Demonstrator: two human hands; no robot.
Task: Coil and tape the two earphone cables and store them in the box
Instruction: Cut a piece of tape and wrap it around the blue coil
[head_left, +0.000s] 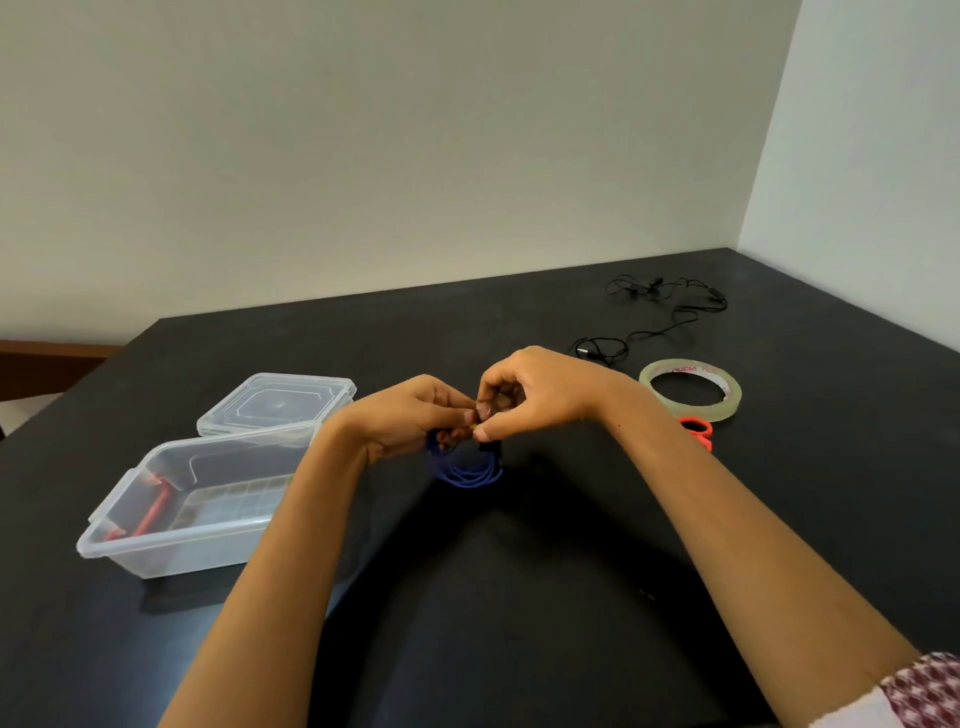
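A blue earphone cable (464, 470) hangs in a coil of several loops above the black table, at the centre of the view. My left hand (415, 418) grips the coil from the left. My right hand (530, 392) pinches its top from the right, fingertips touching those of the left hand. A black earphone cable (670, 312) lies loose and uncoiled at the far right of the table. The clear plastic box (124, 545) stands open at the left. A roll of clear tape (690, 389) lies flat to the right of my hands.
The box's clear lid (278, 402) lies behind the box. Something red (150, 514) lies inside the box at its left end. Red-handled scissors (698, 431) lie just in front of the tape roll, partly hidden by my right forearm. Walls close off the table's back and right sides.
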